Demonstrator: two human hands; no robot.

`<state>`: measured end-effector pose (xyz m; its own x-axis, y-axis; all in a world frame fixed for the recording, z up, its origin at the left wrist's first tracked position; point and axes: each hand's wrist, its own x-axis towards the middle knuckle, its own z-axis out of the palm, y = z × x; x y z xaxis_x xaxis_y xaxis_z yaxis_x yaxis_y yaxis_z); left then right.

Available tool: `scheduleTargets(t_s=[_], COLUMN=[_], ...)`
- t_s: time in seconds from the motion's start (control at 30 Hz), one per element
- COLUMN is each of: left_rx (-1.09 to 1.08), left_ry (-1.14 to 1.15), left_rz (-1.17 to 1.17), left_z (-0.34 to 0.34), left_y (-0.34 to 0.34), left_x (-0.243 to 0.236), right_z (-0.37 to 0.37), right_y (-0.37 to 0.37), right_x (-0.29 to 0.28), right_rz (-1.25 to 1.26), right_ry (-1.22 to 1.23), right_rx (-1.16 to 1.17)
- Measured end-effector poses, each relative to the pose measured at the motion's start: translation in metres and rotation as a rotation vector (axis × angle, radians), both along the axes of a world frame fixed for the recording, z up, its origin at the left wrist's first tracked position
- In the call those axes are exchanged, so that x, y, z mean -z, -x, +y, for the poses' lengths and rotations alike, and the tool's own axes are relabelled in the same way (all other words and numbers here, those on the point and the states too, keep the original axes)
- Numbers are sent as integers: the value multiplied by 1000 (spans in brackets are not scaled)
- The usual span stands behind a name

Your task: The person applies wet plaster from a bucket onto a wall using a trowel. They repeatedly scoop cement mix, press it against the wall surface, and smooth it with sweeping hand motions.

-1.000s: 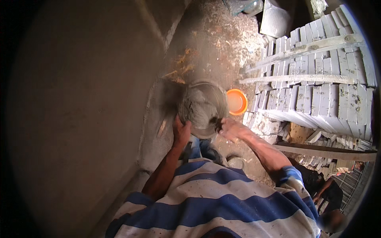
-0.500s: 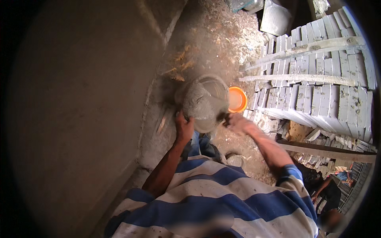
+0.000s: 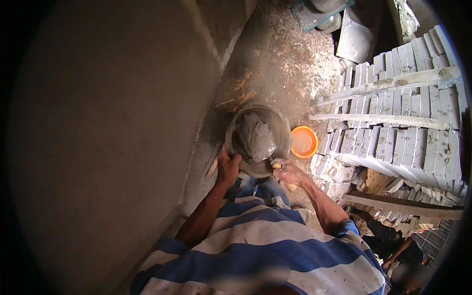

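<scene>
A round grey bucket (image 3: 284,127) stands on the floor in front of my legs. Inside it sits a wet heap of grey mortar (image 3: 256,136), piled toward the middle. At the bucket's near left, my left hand (image 3: 228,168) is closed on the rim, thumb toward the inside. My right hand (image 3: 289,174) is at the near right of the rim, wrapped round the light wooden handle (image 3: 292,187) of a hand tool that looks like a trowel. Its working end is hard to make out against the mortar. An orange bowl (image 3: 304,142) of cloudy liquid stands just right of the bucket.
A bare plastered wall (image 3: 118,118) runs along the left. Stacked pale slabs (image 3: 393,142), with wooden strips (image 3: 383,119) across them, fill the right. A wooden beam (image 3: 403,205) lies nearer. Another person (image 3: 405,250) is at lower right. Containers (image 3: 324,12) stand at the far end.
My right hand has come in from beyond the bucket's right side to its near rim. The mortar heap has shifted toward the middle. The view has tilted, so everything sits lower and further right.
</scene>
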<state>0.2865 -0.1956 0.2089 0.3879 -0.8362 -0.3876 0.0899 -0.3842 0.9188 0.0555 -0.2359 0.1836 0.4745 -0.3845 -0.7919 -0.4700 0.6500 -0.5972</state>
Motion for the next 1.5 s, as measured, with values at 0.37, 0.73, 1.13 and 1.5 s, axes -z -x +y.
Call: scheduleTargets(t_s=[0.37,0.73,1.13,1.5], left_rx=[-227,-618,-476,-603], left_ry=[-61,-289,-310,-433], left_rz=[333,379,-97,-272], left_z=[-54,-116,-54,25], left_y=[-18,-54,-79,-48], left_x=[1,58,66,39], right_z=[-56,-156,-439,-469], right_y=[-39,-48,132,-293], right_x=[-40,-60,-165,-111], right_rz=[-125,-336,292,445], right_ry=[34,7,1270,1500], right_rx=[99,304,1272,1103])
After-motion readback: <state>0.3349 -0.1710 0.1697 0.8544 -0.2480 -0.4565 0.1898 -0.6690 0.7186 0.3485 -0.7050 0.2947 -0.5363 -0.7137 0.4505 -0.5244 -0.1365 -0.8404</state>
